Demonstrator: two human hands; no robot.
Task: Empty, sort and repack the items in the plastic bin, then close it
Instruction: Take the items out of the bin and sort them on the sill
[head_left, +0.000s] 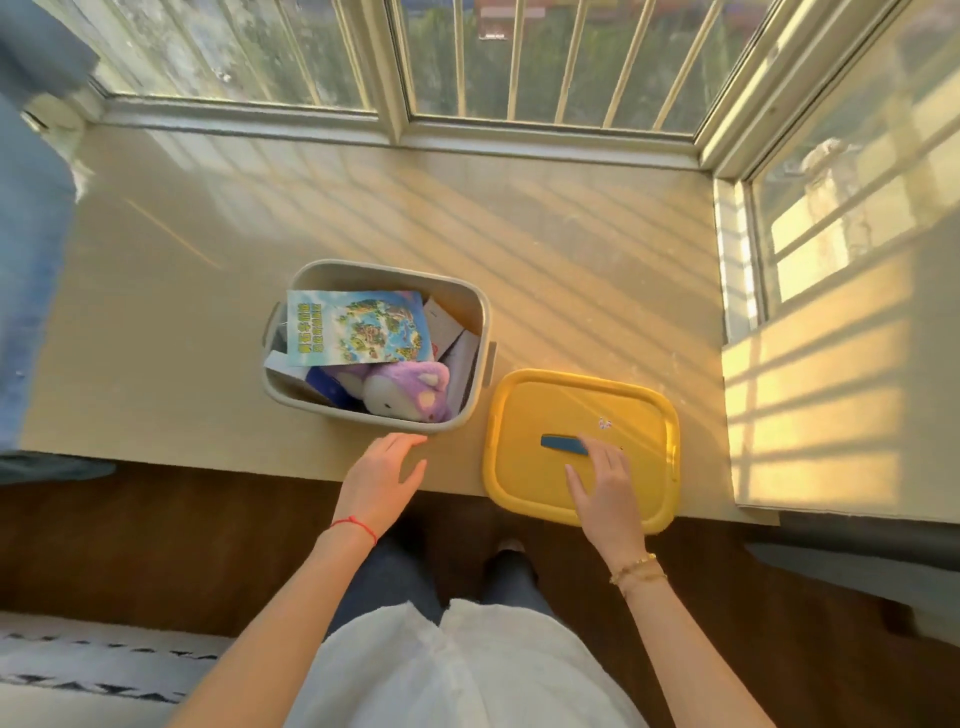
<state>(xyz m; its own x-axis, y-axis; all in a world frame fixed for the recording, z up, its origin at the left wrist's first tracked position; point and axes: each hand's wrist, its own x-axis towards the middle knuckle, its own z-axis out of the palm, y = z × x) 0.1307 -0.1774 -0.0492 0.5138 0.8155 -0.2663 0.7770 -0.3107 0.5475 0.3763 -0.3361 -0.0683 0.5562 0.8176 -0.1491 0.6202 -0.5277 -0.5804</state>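
Note:
A grey plastic bin (480, 312) stands open on the beige window ledge. Inside lie a blue illustrated booklet (358, 327), a purple and white plush toy (410, 389) and some white boxes (444, 325). The yellow lid (524, 415) lies flat to the bin's right, overhanging the ledge's front edge, with a dark blue handle (563, 444) in its middle. My left hand (382, 480) hovers with relaxed fingers just in front of the bin's near wall. My right hand (605, 480) rests on the lid, fingertips at the handle's right end.
The ledge (467, 218) stretches back to barred windows and a side window on the right. Blue fabric (31, 260) hangs at the far left. Below the ledge is dark wood floor, with a patterned rug (93, 660) at the lower left.

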